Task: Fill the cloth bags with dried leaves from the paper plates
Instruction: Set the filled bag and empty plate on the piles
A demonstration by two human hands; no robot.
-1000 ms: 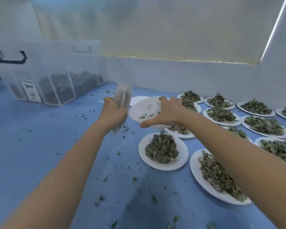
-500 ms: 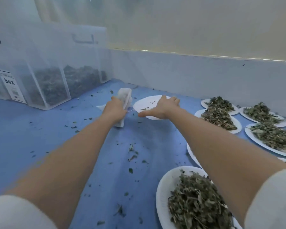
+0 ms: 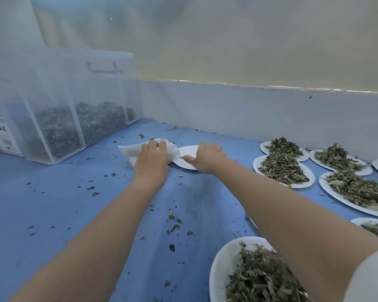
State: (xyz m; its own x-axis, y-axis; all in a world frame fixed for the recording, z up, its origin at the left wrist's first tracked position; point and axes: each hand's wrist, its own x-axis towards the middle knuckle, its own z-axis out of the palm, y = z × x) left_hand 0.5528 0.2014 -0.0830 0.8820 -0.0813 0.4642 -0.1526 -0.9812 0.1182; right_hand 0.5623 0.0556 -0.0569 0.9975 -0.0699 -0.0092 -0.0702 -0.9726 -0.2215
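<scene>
Set-down step: left hand [image 3: 151, 162] lies on the cloth bag [image 3: 131, 151] on the blue table [image 3: 52, 203], fingers curled over its top edge; right hand [image 3: 205, 159] rests flat, fingers straight, on the emptied paper plate [image 3: 184, 154]. Next move likely calls for releasing both and reaching for a full plate [image 3: 284, 168] and a fresh bag

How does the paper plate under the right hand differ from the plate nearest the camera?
The plate under the right hand lies almost bare, with only a few crumbs; the nearest plate carries a heap of dried leaves. The far plate lies beside the cloth bag; the near one is partly hidden by the forearm. Both are white and rest on the blue table.
</scene>
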